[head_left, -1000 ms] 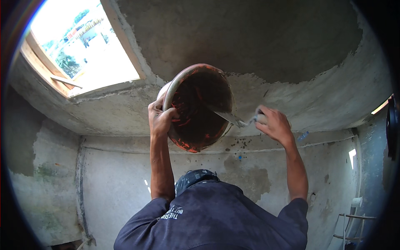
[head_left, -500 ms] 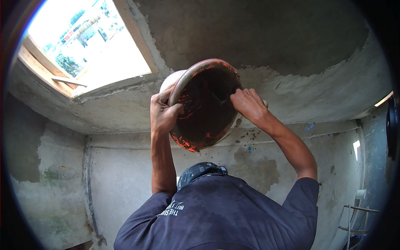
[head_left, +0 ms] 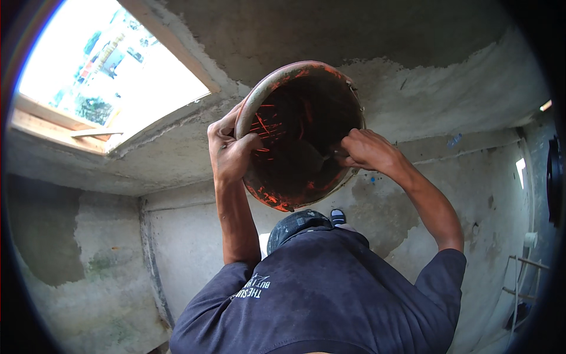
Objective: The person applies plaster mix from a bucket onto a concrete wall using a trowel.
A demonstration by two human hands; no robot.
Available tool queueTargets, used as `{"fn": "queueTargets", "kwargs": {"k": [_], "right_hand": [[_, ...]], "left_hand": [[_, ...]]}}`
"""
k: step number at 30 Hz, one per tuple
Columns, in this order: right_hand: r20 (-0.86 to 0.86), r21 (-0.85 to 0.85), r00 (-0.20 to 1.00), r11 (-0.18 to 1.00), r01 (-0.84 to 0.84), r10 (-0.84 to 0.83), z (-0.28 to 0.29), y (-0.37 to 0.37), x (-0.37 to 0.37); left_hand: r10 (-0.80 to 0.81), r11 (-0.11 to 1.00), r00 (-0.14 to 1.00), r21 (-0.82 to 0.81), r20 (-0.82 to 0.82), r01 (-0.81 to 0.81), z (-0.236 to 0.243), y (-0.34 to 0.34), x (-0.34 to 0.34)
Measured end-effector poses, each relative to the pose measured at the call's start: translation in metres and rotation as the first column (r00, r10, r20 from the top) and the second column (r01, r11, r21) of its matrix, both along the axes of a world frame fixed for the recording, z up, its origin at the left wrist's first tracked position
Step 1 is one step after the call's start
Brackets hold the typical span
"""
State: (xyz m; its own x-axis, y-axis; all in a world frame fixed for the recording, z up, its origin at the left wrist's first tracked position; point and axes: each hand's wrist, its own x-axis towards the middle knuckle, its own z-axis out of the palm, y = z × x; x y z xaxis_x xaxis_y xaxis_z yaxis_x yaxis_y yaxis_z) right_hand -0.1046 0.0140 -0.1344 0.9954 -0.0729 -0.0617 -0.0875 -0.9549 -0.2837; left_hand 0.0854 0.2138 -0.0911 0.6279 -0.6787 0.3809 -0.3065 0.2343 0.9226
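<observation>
A bucket (head_left: 257, 101) is held up tilted, its mouth facing me; dark mortar coats the inside, and orange-red shows through in streaks. My left hand (head_left: 231, 154) grips its left rim, thumb inside and fingers around the outer side. Reaching over the right edge, my right hand (head_left: 372, 152) is closed on a trowel. The grey trowel blade (head_left: 308, 158) lies inside the bucket against the dark coating, pointing left from my fist. Shadow and my fingers hide most of the trowel's handle.
A wood-framed window opening (head_left: 118, 79) is at the upper left. Darker, wet-looking plaster (head_left: 354, 26) covers part of the wall ahead. A clear bluish bottle (head_left: 454, 140) lies beyond my right arm, and a ladder-like frame (head_left: 517, 283) stands at the lower right.
The bucket has risen slightly and its mouth faces me more fully. My right hand has moved from the rim area inward and down, and the trowel blade now shows inside the bucket.
</observation>
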Motion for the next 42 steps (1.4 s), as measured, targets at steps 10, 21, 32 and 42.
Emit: {"fn": "queueTargets", "kwargs": {"k": [10, 21, 32, 42], "right_hand": [[0.164, 0.422, 0.978, 0.905, 0.048, -0.129, -0.063, 0.027, -0.009], [0.29, 0.708, 0.885, 0.704, 0.057, -0.364, -0.086, 0.055, 0.013], [0.145, 0.989, 0.87, 0.091, -0.115, -0.471, -0.083, 0.027, -0.023], [0.036, 0.999, 0.736, 0.031, -0.021, -0.676, -0.1, -0.011, -0.09]], "left_hand": [[-0.051, 0.998, 0.993, 0.052, 0.104, 0.046, 0.012, -0.005, -0.002], [-0.085, 0.993, 0.979, 0.1, 0.187, 0.067, 0.0, -0.024, -0.007], [0.12, 0.993, 0.971, 0.014, -0.207, -0.12, -0.024, -0.04, 0.0], [0.203, 0.976, 0.918, 0.142, -0.34, -0.164, -0.042, -0.065, -0.023]]}}
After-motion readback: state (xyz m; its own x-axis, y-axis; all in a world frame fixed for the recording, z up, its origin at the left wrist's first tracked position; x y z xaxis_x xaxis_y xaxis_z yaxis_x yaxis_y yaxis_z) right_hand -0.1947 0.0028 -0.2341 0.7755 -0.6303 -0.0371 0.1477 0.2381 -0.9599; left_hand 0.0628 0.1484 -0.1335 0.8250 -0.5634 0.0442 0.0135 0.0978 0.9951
